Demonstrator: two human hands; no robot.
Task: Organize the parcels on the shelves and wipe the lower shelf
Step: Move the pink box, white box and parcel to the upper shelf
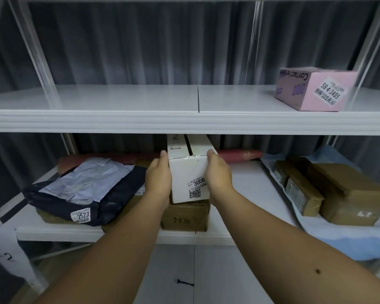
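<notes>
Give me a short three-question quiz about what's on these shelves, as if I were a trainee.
1. True or false: the long white box is held between both hands, left hand and right hand.
2. What sits directly under the white box?
A. a brown cardboard box
B. a pink box
C. a dark mailer bag
3. Fill in: the number on the dark mailer bag's label reads ____.

Key: 1 true. 2 A. 3 2523.
</notes>
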